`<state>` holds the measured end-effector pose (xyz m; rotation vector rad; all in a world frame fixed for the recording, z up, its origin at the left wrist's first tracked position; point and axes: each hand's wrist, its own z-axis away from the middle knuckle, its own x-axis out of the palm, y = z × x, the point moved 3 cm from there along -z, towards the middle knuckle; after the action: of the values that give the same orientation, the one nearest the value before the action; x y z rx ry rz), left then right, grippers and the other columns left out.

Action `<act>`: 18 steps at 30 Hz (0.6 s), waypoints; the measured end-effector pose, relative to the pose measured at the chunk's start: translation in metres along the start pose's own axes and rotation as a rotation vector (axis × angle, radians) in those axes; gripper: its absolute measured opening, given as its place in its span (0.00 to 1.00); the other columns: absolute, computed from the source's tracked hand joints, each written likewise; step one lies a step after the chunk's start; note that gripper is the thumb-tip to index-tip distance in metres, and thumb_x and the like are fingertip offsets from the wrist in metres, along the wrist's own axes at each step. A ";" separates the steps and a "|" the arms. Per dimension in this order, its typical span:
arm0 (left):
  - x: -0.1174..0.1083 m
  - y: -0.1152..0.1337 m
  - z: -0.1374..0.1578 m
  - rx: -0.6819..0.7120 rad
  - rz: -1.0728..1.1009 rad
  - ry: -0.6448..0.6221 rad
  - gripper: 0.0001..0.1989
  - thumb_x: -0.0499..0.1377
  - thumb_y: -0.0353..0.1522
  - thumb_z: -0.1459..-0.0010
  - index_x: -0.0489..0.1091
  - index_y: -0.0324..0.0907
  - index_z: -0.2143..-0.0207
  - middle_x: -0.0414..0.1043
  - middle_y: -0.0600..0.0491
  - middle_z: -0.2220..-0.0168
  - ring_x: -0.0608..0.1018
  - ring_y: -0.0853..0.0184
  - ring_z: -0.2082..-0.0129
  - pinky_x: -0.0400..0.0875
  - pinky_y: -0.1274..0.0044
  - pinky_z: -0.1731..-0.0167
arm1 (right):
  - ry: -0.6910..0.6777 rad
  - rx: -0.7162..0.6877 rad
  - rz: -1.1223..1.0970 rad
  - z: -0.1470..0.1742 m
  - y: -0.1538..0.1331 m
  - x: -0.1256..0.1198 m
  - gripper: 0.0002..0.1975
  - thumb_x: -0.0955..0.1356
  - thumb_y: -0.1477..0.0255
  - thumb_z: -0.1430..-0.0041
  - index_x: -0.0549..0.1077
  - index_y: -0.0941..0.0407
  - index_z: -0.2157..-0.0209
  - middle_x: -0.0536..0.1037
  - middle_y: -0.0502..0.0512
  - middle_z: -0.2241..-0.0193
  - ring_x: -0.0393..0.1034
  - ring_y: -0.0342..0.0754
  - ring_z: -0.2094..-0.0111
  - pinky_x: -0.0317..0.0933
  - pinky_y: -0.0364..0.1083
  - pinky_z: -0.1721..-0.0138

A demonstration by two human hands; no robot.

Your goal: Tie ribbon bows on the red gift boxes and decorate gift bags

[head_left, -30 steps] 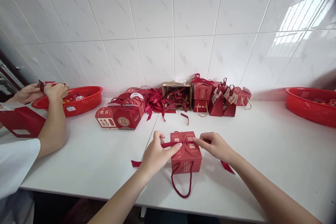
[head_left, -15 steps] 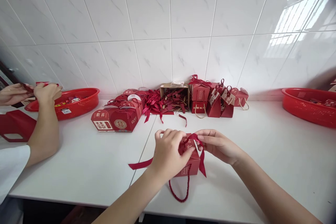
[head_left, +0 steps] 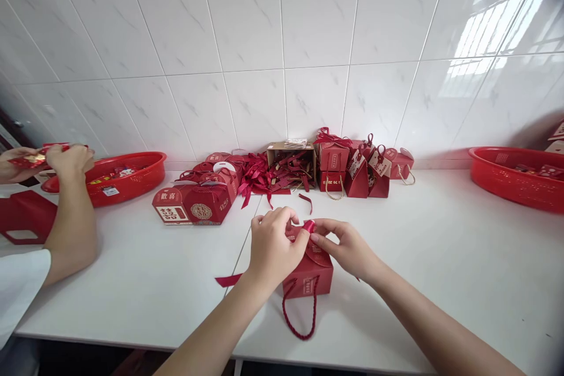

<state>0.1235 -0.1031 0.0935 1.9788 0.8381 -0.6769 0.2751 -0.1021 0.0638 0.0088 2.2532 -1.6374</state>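
Co-worker: a person with a white sleeve, at far left, holds a shiny red-and-gold packet in both hands; a red carton stands below the forearms.
Left basin: red plastic, white label on its side, small wrapped pieces inside, just beyond the co-worker's arm.
Printed boxes: dark red with gold and white characters, grouped on the white table toward the tiled wall.
Ribbon pile: loose red lengths heaped between the printed boxes and an open cardboard box full of dark red strips, white cards lying on top.
Left hand: over the gift box, fingers curled, thumb touching the ribbon; whether they pinch it, I cannot tell.
Gift box: red, upright near the table's front edge, directly between the two hands, its rope handle drooping forward onto the tabletop.
Ribbon: a bright red fold above the lid, one tail showing past the left wrist.
Right hand: thumb and forefinger nearly together, gripping the ribbon.
Stacked boxes: two high, beside tagged wedge-shaped boxes and a small corded box.
Right basin: red, at far right, packets inside.
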 end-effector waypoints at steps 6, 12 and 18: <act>-0.012 -0.010 0.004 -0.100 0.149 -0.257 0.07 0.58 0.38 0.46 0.67 0.46 0.73 0.70 0.57 0.77 0.73 0.64 0.74 0.64 0.71 0.64 | 0.184 -0.040 0.094 -0.002 0.007 0.016 0.13 0.63 0.63 0.39 0.72 0.54 0.71 0.74 0.52 0.72 0.67 0.47 0.68 0.62 0.47 0.63; -0.015 -0.052 0.007 -0.295 0.374 -0.238 0.13 0.60 0.43 0.47 0.65 0.45 0.69 0.69 0.54 0.67 0.72 0.62 0.61 0.63 0.72 0.57 | 0.090 -0.032 0.022 -0.001 0.008 0.020 0.14 0.60 0.61 0.36 0.69 0.54 0.70 0.74 0.51 0.73 0.67 0.46 0.70 0.62 0.46 0.63; 0.006 -0.064 0.015 -0.387 0.553 -0.466 0.21 0.54 0.51 0.45 0.65 0.42 0.73 0.67 0.55 0.73 0.71 0.66 0.71 0.66 0.76 0.67 | 0.049 -0.025 0.024 0.000 0.005 0.023 0.14 0.59 0.63 0.34 0.68 0.54 0.71 0.77 0.52 0.69 0.69 0.46 0.67 0.62 0.46 0.60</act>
<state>0.0763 -0.0884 0.0501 1.5082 0.1078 -0.5579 0.2549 -0.1047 0.0525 0.0699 2.3007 -1.6133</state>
